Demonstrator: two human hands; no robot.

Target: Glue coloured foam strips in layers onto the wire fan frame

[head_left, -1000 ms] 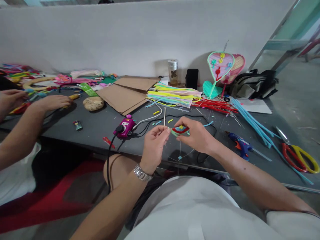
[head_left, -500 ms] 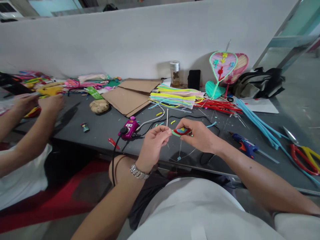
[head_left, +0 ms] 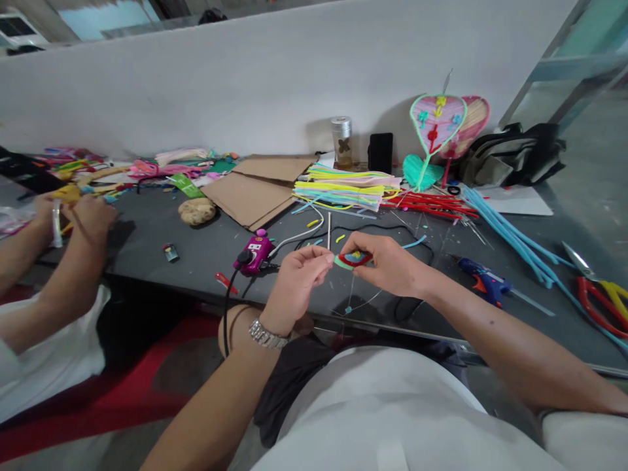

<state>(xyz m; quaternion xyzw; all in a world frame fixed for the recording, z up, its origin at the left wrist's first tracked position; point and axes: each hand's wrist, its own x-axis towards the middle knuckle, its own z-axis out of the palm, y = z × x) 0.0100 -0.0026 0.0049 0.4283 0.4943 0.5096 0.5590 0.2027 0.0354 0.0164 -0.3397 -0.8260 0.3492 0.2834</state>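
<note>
My right hand (head_left: 387,261) pinches a small coiled pipe-cleaner piece (head_left: 352,258), red, green, blue and yellow, above the near edge of the dark table (head_left: 206,248). My left hand (head_left: 299,278), with a metal watch on its wrist, is closed in a pinch on the green left end of the same piece. A thin strand with a blue bead (head_left: 347,309) hangs down below the piece.
A purple power strip (head_left: 254,252) and black cable lie left of my hands. A blue glue gun (head_left: 483,281) and red-yellow scissors (head_left: 598,297) lie right. Stacked pipe cleaners (head_left: 343,186), cardboard (head_left: 255,190) and decorated fans (head_left: 436,127) sit behind. Another person's hands (head_left: 78,219) work at far left.
My hands stay pinched on the coiled piece with little movement. The other person's hands have drawn together and moved toward the table's left edge. The camera has shifted slightly.
</note>
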